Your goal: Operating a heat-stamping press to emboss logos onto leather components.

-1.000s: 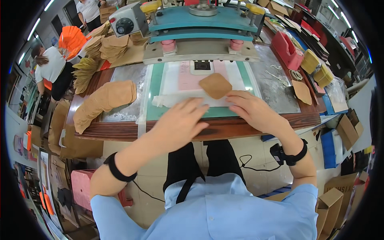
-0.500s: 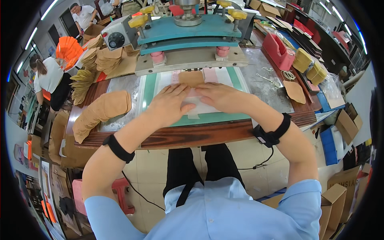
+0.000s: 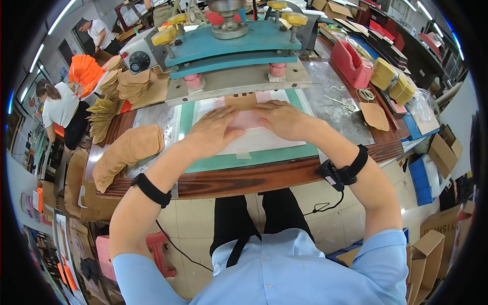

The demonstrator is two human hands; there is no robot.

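Note:
My left hand (image 3: pixel 216 128) lies palm down with its fingers stretched out, flat at the left side of a white sheet with pink patches (image 3: pixel 264 138). On the sheet's right side rests my right hand (image 3: pixel 284 120), also flat with fingers extended. A brown leather-like piece (image 3: pixel 241 102) lies on the sheet just beyond my fingertips, its far edge close to the press plate. Beneath the sheet is a green mat (image 3: pixel 213 163). The teal heat press (image 3: pixel 234 47) stands over the far end, its grey metal plate (image 3: pixel 239 86) raised above the bench.
Brown pieces lie fanned out (image 3: pixel 127 152) at left, with more stacks (image 3: pixel 134 84) behind. A control box with a dial (image 3: pixel 140 53) stands beside the press. At right are a red holder (image 3: pixel 352 63), yellow bundles (image 3: pixel 391 81) and a single brown piece (image 3: pixel 374 116). Two people work at far left.
Both hands and the white sheet have slid a little toward the press, carrying the brown piece closer under the plate. More green mat shows at the near edge. The whole view has shifted slightly.

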